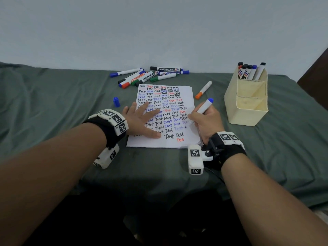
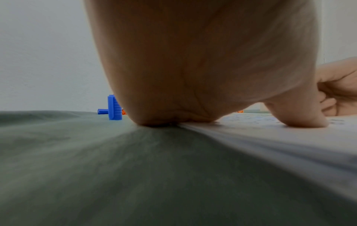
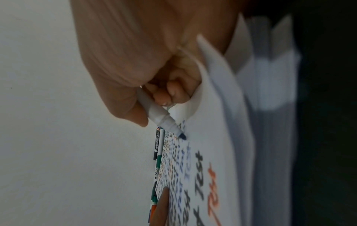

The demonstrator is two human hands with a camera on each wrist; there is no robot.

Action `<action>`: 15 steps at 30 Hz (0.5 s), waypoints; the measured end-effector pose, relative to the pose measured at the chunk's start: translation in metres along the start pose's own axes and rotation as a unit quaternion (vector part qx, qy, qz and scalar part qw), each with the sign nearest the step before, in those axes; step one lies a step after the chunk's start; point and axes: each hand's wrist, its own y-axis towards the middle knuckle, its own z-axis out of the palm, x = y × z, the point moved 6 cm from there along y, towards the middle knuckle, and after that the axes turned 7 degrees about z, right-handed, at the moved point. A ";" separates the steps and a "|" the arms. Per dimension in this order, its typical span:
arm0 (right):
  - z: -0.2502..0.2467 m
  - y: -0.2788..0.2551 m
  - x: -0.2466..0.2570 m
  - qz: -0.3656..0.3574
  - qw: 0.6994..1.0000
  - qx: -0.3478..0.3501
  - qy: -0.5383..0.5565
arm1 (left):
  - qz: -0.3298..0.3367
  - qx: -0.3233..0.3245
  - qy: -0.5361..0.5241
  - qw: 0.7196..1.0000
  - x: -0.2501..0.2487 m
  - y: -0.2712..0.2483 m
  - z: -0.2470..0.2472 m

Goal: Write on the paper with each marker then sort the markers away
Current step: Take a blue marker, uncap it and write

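Note:
A white sheet of paper (image 1: 186,96) covered in rows of "Test" in black, blue and red lies on the green cloth. My left hand (image 1: 142,118) rests flat on its left side with the fingers spread. My right hand (image 1: 204,119) grips an uncapped blue marker (image 1: 205,106), blue end up; its tip (image 3: 182,136) touches the paper near the right edge. The marker's blue cap (image 1: 116,102) lies left of the paper, also the blue cap (image 2: 115,107) in the left wrist view.
A pile of several markers (image 1: 149,76) lies behind the paper by the wall. An orange-capped marker (image 1: 203,90) lies to the right of the sheet. A cream organiser (image 1: 248,110) at the right holds several markers in its back compartment.

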 end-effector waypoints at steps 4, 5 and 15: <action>0.000 0.000 0.000 -0.007 1.000 0.006 0.017 | 0.000 -0.001 -0.006 1.000 0.001 0.001 0.000; 0.001 0.000 -0.001 -0.007 1.000 0.008 0.011 | 0.000 -0.001 -0.007 1.000 0.001 0.001 0.001; 0.000 0.000 -0.002 -0.001 1.000 -0.004 0.008 | -0.002 0.000 -0.007 1.000 0.002 0.003 0.001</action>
